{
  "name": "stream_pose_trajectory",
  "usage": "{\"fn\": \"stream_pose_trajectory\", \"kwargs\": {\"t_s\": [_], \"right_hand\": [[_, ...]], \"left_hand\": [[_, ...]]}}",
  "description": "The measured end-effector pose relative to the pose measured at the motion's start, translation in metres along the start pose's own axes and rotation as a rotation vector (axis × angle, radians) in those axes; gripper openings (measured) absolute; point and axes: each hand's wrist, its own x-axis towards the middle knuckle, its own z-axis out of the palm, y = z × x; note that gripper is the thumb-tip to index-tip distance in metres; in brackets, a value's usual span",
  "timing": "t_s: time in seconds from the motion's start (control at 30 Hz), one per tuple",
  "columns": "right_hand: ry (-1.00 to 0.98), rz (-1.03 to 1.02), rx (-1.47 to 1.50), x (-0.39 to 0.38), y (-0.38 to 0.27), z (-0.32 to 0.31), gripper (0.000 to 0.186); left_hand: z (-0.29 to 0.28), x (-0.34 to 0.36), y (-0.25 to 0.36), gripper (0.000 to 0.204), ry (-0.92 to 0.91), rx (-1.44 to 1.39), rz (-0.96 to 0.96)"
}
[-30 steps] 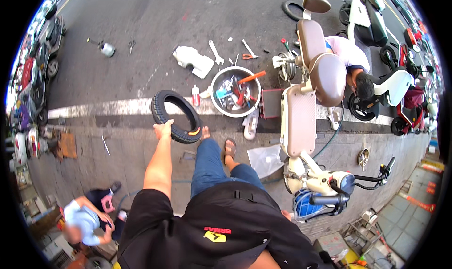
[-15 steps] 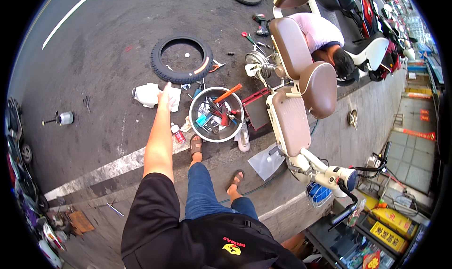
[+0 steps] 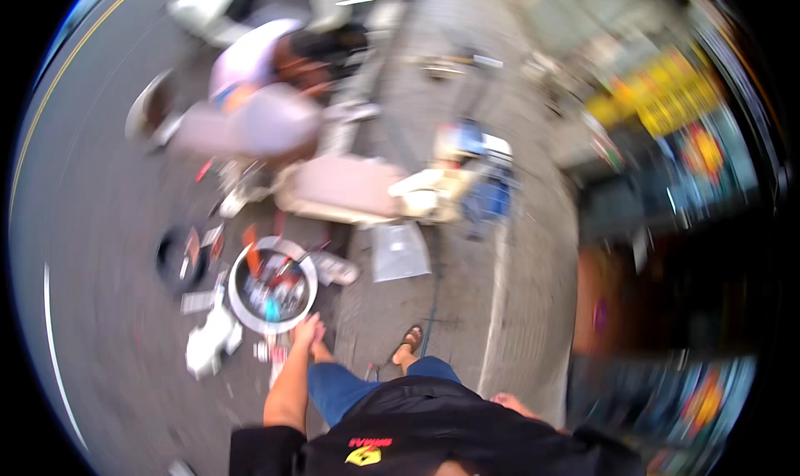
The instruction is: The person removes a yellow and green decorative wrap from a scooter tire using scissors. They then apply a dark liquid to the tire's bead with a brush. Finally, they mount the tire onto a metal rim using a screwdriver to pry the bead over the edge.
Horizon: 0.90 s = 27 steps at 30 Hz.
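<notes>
My left hand is low beside the near rim of a round metal bowl, its fingers smeared by motion. Whether it touches the rim I cannot tell. In the bowl lie mixed tools and small parts, among them an orange-handled one. My right hand shows only in part at my right side, next to my black shirt; its fingers are unclear. Left of the bowl, a white crumpled item lies on the ground, near a black tyre.
Beyond the bowl stands an electric scooter with a tan footboard. A person in a pale top bends behind it. A clear plastic sheet lies by a thin hose. Shopfront displays line the right.
My view has swung to the right and is blurred. My left arm, stretched out toward the tyre before, is now drawn back next to the bowl.
</notes>
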Motion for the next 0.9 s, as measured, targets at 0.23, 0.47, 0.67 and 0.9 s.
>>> {"fn": "stream_pose_trajectory", "kwargs": {"t_s": [0.23, 0.47, 0.67, 0.9], "right_hand": [[0.116, 0.224, 0.393, 0.019, 0.148, -0.236, 0.014], [0.817, 0.102, 1.030, 0.006, 0.172, -0.386, 0.021], [0.890, 0.012, 0.685, 0.047, 0.196, -0.527, 0.023], [0.774, 0.237, 1.190, 0.081, 0.208, -0.744, 0.022]], "left_hand": [[0.245, 0.001, 0.023, 0.028, -0.307, 0.185, -0.125], [0.589, -0.045, -0.078, 0.029, -0.107, 0.875, -0.268], [0.931, -0.085, -0.140, 0.037, -0.412, 1.167, -0.218], [1.304, 0.043, -0.185, 0.019, -0.740, 0.629, -0.494]]}}
